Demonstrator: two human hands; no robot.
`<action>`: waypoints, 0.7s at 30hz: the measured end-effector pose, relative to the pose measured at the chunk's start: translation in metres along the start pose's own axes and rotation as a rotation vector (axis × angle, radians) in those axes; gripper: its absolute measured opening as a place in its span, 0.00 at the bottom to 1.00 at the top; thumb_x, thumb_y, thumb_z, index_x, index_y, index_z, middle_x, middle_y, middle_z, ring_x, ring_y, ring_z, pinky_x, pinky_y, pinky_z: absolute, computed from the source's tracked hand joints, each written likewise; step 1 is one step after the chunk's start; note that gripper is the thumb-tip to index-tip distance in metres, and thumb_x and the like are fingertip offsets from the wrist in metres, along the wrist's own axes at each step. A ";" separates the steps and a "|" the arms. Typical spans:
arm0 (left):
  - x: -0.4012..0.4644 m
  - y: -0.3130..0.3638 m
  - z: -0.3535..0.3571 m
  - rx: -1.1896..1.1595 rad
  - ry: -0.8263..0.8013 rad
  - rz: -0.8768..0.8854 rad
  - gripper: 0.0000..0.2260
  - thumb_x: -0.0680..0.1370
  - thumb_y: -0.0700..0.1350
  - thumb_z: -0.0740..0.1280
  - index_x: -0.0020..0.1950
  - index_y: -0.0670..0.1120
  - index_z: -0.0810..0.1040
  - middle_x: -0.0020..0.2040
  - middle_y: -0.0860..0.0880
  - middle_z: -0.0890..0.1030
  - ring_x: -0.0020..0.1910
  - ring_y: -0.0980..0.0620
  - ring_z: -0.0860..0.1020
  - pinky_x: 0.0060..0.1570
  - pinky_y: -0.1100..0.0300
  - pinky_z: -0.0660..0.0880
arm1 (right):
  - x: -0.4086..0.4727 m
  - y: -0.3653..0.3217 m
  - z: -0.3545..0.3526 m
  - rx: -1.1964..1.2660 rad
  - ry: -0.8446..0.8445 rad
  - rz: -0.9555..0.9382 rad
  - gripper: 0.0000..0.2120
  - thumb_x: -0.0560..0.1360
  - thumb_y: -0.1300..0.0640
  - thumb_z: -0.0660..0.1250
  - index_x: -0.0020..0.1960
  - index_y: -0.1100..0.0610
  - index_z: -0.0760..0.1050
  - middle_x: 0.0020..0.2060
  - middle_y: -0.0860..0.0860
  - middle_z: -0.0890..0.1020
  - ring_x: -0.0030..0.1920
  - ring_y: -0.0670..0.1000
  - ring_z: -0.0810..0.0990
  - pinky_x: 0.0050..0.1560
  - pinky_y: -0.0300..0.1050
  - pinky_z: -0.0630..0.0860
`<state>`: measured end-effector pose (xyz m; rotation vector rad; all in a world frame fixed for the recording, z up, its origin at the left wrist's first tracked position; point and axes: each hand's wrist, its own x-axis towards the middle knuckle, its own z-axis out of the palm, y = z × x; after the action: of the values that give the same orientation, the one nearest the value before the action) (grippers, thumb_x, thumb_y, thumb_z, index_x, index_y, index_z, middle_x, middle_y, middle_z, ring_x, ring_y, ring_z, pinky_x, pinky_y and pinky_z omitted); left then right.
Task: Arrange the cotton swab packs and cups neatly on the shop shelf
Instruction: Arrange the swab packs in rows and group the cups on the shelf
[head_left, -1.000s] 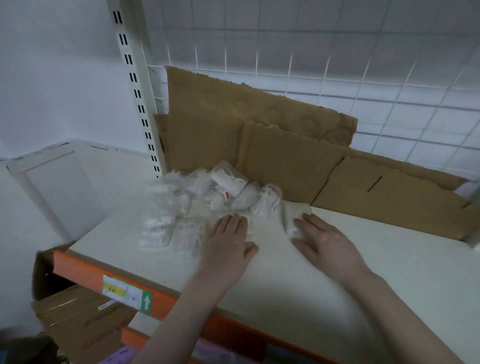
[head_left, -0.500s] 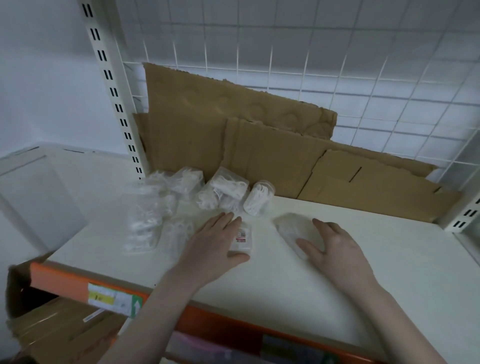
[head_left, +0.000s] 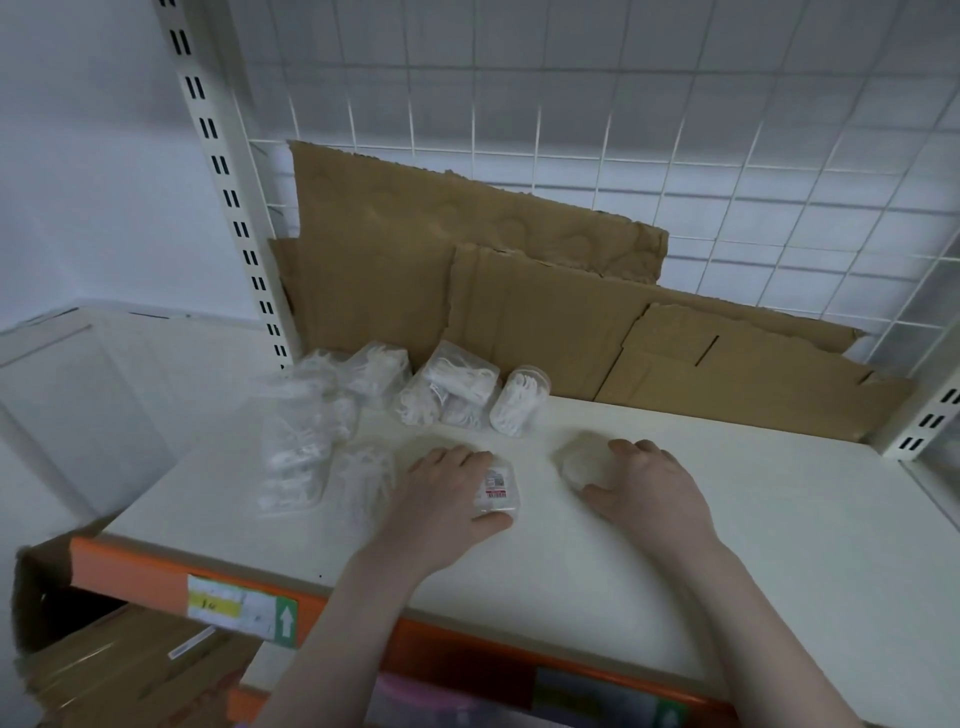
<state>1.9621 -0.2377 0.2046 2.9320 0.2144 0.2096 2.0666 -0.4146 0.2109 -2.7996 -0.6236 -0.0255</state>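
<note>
On the white shelf board (head_left: 753, 519) several clear packs and cups of cotton swabs lie in a loose heap (head_left: 332, 415) at the back left. A clear cup of swabs (head_left: 519, 400) lies on its side at the heap's right end. My left hand (head_left: 447, 499) lies over a small clear pack with a red label (head_left: 497, 488), thumb curled along its near side. My right hand (head_left: 644, 483) cups a clear pack (head_left: 582, 460), fingers curled over its top and thumb on its near side.
Brown cardboard sheets (head_left: 519, 291) lean against the white wire grid (head_left: 623, 130) at the back. A slotted upright (head_left: 228, 197) stands at the left, another (head_left: 930, 415) at the right. The front edge is an orange beam (head_left: 156, 577) with a price label. Cardboard boxes (head_left: 124, 670) sit below.
Both hands have drawn their packs slightly toward me and apart from the heap; my right hand now curls over its pack. The camera has tilted and moved closer.
</note>
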 end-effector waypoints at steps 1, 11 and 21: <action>-0.002 0.002 0.001 -0.013 0.006 -0.001 0.28 0.75 0.61 0.62 0.71 0.52 0.62 0.67 0.54 0.67 0.65 0.53 0.64 0.62 0.61 0.60 | -0.003 0.001 -0.001 0.012 -0.003 0.002 0.25 0.73 0.45 0.64 0.65 0.56 0.69 0.57 0.53 0.75 0.60 0.54 0.72 0.56 0.45 0.70; -0.014 0.005 -0.013 -0.037 -0.042 0.122 0.27 0.72 0.61 0.66 0.67 0.52 0.67 0.62 0.54 0.71 0.61 0.53 0.68 0.60 0.60 0.64 | -0.054 0.013 -0.026 0.007 -0.009 -0.060 0.30 0.70 0.50 0.67 0.70 0.51 0.65 0.62 0.49 0.74 0.62 0.50 0.71 0.56 0.38 0.65; -0.047 0.032 -0.026 -0.118 -0.032 0.274 0.27 0.72 0.60 0.66 0.68 0.53 0.65 0.63 0.54 0.70 0.63 0.53 0.67 0.61 0.60 0.63 | -0.135 0.039 -0.051 0.016 0.000 0.002 0.31 0.68 0.52 0.72 0.69 0.51 0.67 0.61 0.48 0.75 0.58 0.50 0.74 0.54 0.37 0.66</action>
<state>1.9165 -0.2719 0.2302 2.8351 -0.1999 0.2062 1.9628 -0.5183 0.2395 -2.7845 -0.6188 -0.0198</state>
